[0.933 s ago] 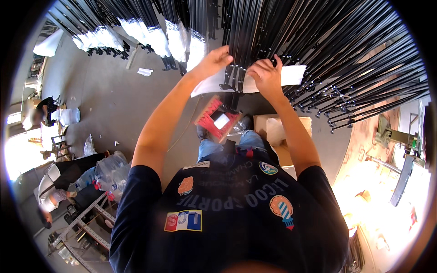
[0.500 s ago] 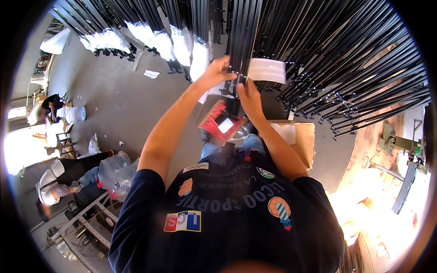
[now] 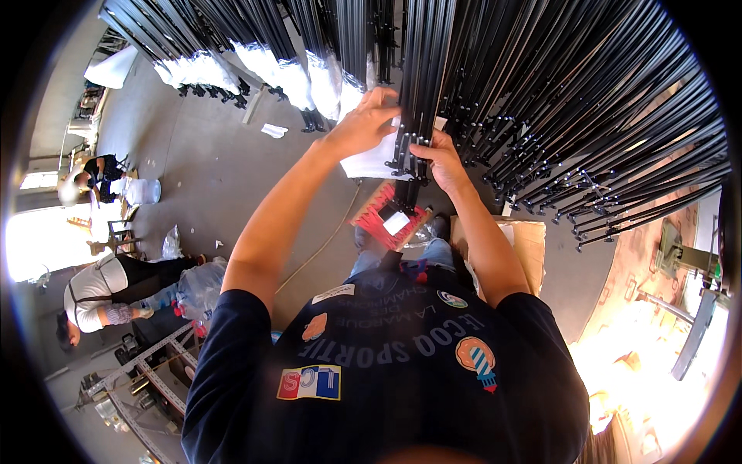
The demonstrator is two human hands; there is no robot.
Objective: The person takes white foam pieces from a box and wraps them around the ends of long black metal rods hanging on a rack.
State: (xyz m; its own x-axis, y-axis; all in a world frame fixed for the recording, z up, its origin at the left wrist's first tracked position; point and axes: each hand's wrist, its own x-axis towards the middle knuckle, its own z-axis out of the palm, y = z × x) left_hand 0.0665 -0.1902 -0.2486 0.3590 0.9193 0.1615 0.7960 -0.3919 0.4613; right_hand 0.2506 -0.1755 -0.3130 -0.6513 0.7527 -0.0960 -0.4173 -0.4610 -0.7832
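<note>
A bundle of black metal rods (image 3: pixel 421 89) stands in front of me, with small fittings near its lower end. My right hand (image 3: pixel 443 160) grips the bundle from the right, thumb across its front and the other fingers partly hidden behind. On the other side my left hand (image 3: pixel 365 127) is closed, fingers curled around the edge of a white flexible sheet (image 3: pixel 372 164) close to the rods. That sheet hangs out to the left, partly behind the bundle. Below the rods' ends lies a red patterned piece (image 3: pixel 389 219) with a dark and white patch.
Many more black rods (image 3: pixel 572 100) lean at the right, and wrapped bundles (image 3: pixel 270 69) stand at the far left. An open cardboard box (image 3: pixel 525 247) sits by my right leg. Two people work at the left, near a metal frame (image 3: pixel 147 371) and clear plastic bags (image 3: pixel 202 288).
The white sheet no longer sticks out on the right; it now shows mainly on the left. My right hand has shifted outward, its thumb across the rods. My left hand's fingers have moved slightly up.
</note>
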